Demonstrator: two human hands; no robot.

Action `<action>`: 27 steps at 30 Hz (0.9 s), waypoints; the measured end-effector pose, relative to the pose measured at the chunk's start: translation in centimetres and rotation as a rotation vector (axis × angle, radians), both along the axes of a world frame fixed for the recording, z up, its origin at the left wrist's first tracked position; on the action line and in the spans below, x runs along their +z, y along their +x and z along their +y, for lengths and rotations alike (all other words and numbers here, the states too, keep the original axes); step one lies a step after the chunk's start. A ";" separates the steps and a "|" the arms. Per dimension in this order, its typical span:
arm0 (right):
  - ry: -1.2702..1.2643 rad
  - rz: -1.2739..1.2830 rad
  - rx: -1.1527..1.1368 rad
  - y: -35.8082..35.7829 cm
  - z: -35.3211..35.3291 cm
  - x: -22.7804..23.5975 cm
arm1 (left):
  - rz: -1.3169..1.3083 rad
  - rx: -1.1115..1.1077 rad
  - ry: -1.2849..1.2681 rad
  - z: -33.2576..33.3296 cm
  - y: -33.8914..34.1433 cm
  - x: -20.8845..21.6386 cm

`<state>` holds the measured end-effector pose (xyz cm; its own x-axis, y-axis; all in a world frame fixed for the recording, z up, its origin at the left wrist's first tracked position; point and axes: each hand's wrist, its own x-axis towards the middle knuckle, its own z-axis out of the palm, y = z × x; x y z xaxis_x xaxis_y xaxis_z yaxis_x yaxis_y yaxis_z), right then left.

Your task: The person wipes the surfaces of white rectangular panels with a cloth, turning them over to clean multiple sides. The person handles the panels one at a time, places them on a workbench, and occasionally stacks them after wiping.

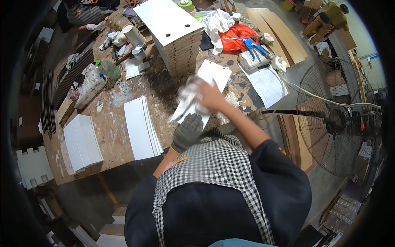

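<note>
A narrow white board lies slantwise at the table's near edge, in front of my body. My left hand, in a dark grey glove, grips the near end of this board. Across its middle, my bare right hand presses a crumpled white cloth; hand and cloth are smeared by motion. The fingers are closed on the cloth, which hides part of the board. Just beyond stands a tall stack of boards, with a white, holed face on top.
Two low stacks of white boards, one near and one farther left, lie along the front edge. Beyond are a plastic bottle, a red bag, a blue-handled tool and a paper sheet. A caged fan stands right.
</note>
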<state>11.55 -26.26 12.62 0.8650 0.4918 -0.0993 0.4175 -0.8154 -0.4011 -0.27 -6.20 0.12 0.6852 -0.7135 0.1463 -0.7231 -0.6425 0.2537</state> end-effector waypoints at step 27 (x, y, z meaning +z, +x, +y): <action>0.825 0.412 -0.121 -6.9 -4.6 7.0 | 1.464 0.937 -1.414 2.1 3.8 7.9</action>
<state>4.69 -30.86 19.63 0.8893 0.4521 -0.0691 0.0440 -0.2350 -0.9710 3.48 -4.05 7.99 0.7400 -0.1470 -0.6564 0.6435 0.4387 0.6272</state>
